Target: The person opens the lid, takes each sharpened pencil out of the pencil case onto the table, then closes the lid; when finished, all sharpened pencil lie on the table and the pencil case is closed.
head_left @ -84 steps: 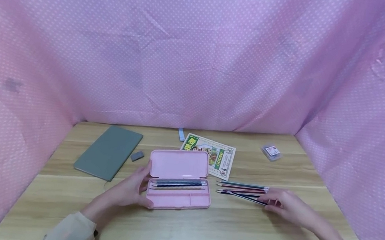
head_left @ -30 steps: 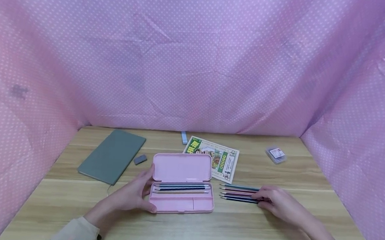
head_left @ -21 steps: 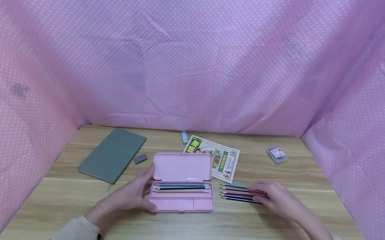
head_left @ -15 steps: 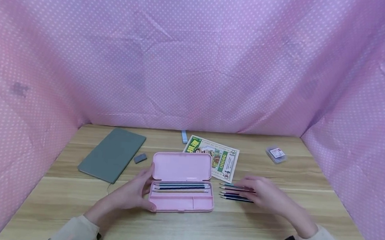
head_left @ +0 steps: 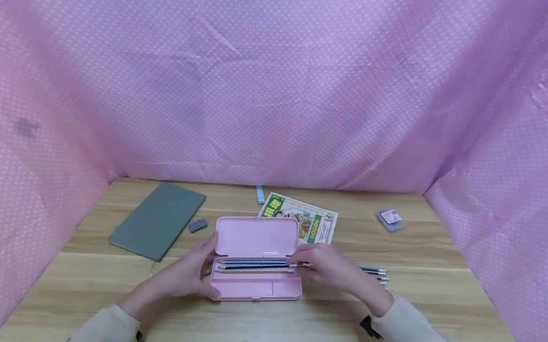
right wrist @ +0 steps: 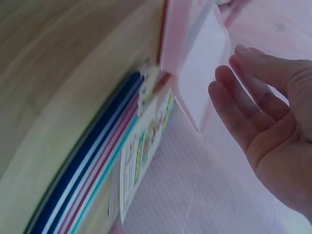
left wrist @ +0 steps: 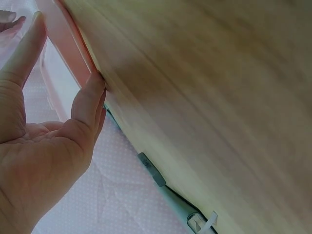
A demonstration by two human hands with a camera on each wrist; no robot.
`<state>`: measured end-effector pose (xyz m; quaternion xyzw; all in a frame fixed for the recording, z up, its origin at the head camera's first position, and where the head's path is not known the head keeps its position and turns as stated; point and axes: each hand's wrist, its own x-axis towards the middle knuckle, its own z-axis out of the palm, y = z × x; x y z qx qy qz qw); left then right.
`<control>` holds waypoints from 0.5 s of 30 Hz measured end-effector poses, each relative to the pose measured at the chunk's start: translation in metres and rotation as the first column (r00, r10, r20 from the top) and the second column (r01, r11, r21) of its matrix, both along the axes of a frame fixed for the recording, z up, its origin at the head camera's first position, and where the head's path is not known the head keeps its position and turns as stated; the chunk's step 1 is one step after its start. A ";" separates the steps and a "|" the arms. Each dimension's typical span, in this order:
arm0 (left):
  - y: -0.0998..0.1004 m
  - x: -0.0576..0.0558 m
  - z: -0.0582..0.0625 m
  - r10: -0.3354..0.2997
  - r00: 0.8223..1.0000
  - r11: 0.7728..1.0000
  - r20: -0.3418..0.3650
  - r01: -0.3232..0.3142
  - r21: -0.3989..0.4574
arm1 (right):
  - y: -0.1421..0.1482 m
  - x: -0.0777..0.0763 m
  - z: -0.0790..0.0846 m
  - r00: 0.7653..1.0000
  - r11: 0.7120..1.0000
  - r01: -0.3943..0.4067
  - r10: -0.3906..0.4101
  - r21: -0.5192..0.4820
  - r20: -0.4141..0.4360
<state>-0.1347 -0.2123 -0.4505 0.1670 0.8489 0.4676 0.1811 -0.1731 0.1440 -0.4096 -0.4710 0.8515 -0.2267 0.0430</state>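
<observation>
A pink pencil case (head_left: 256,237) lies with its lid raised on the wooden table. Several pencils (head_left: 253,267) lie side by side in its long back compartment, and the front compartments hold nothing. My left hand (head_left: 182,275) grips the case's left end, thumb at the front corner and fingers behind; the left wrist view shows this hand (left wrist: 53,141) spanning that end. My right hand (head_left: 324,266) is over the case's right end, by the pencils' eraser ends. In the right wrist view its thumb and gently bent fingers (right wrist: 239,114) stand apart with nothing between them.
More pencils (head_left: 373,269) lie in a row right of the case, partly hidden under the right forearm. A green notebook (head_left: 159,220) and grey eraser (head_left: 198,225) are on the left. Behind are a printed booklet (head_left: 320,225), blue strip (head_left: 260,194) and small clear box (head_left: 390,220).
My right hand set a dark pencil down with the others on the table, straightened the row, then moved left to the case. My left hand kept its hold on the case.
</observation>
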 end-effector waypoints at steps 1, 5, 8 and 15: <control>0.000 0.000 0.000 0.003 1.000 1.000 0.000 -0.003 -0.002 | -0.004 -0.001 -0.002 1.000 1.000 -0.005 0.005 0.005 0.005; 0.000 0.000 0.000 0.015 1.000 1.000 0.001 -0.015 -0.014 | -0.020 -0.002 -0.009 1.000 0.999 -0.023 0.023 0.025 0.004; -0.001 0.000 0.000 0.012 1.000 1.000 -0.005 -0.012 -0.012 | -0.030 -0.003 -0.014 1.000 0.999 -0.015 0.015 0.029 0.014; 0.000 0.000 -0.002 0.007 1.000 1.000 -0.005 -0.007 0.015 | -0.041 -0.003 -0.022 0.994 0.999 -0.012 0.007 0.039 0.111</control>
